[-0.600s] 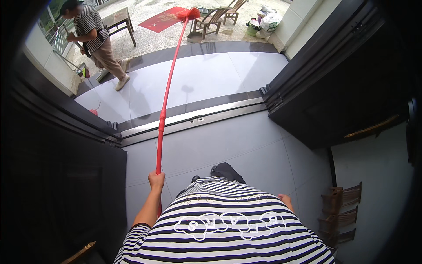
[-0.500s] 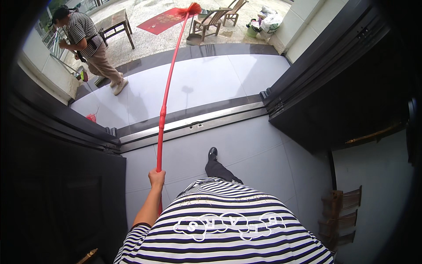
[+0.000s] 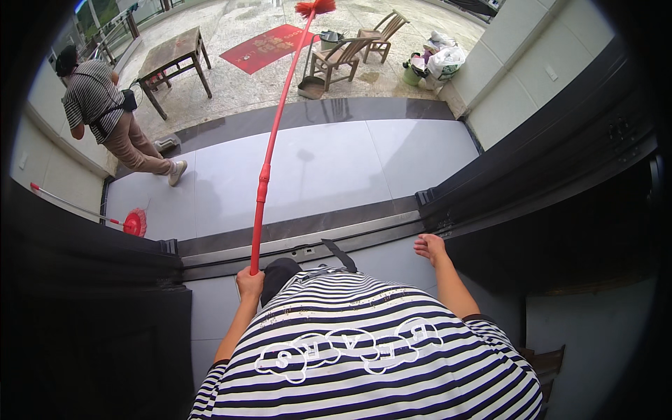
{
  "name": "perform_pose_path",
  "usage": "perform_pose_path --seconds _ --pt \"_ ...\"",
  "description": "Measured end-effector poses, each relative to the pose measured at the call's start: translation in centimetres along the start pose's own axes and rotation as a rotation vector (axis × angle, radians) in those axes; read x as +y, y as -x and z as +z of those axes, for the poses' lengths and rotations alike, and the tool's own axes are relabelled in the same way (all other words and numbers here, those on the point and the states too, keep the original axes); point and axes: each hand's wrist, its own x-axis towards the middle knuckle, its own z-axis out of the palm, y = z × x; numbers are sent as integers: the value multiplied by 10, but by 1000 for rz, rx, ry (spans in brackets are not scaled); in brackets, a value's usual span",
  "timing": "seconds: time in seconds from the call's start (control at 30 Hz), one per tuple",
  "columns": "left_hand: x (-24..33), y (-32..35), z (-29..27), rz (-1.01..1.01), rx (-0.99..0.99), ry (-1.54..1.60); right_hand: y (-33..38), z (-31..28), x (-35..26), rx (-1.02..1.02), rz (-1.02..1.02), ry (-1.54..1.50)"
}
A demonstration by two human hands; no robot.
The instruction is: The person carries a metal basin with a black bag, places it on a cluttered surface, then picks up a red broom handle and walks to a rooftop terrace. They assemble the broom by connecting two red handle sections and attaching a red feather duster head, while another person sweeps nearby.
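My left hand (image 3: 250,281) is wrapped round the lower part of a long-handled red broom (image 3: 263,183). Its pole rises away over the door sill, and the red bristle head (image 3: 315,8) is at the far end, off the ground as far as I can tell. Out to the right, near the dark door frame, my right hand (image 3: 430,246) holds nothing; its fingers are loosely bent and a little apart. The metal door sill (image 3: 364,230) runs across just ahead of both hands.
Dark doors stand either side, the right door frame (image 3: 532,133) close to my right hand. Beyond the sill, a person (image 3: 105,105) walks at left near a red mop (image 3: 135,222). Farther out are a wooden table (image 3: 170,52), red mat (image 3: 260,48), chairs (image 3: 344,61), dustpan (image 3: 311,87) and bags (image 3: 445,64).
I have moved forward toward the sill, the broom still in my left hand. My right hand has come into view. The other person has moved left and turned away.
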Motion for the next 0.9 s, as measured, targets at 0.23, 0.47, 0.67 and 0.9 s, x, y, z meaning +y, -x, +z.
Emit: perform_pose_path --seconds 0.23,0.47,0.67,0.9 --pt "57 -54 16 57 38 -101 -55 154 -95 -466 -230 310" --pt "91 -183 65 -30 28 -92 -128 169 -117 -635 137 680" --pt "168 -331 99 38 -24 -126 -230 197 -202 -420 189 289" --pt "260 -492 128 -29 -91 -64 -267 265 -297 -335 111 255"
